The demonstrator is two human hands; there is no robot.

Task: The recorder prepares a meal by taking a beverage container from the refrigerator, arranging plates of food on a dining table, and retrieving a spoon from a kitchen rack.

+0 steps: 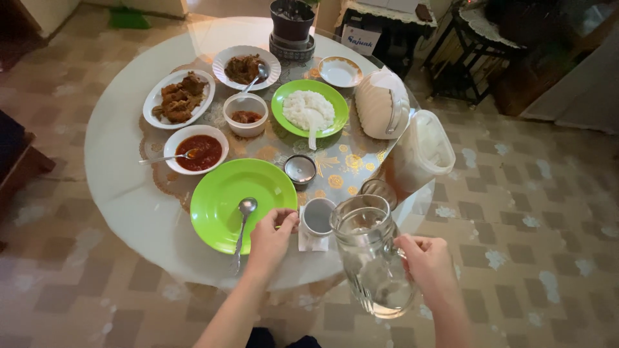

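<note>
My right hand [427, 259] grips the handle of a clear glass pitcher [371, 254], held up at the near edge of the round table [129, 193]. My left hand [272, 235] rests on the near rim of an empty bright green plate [225, 193], fingers curled on the rim, right next to a small cup [318, 216] standing on a white napkin. A metal spoon [243, 222] lies on the green plate just left of that hand.
Farther back stand a green plate of white rice [309, 108], a bowl of red sauce [196, 149], plates of brown meat [180, 98], a small white bowl [245, 115], a cream jug [382, 103], a clear lidded container [422, 151] and a dark pot [292, 26]. Tiled floor surrounds the table.
</note>
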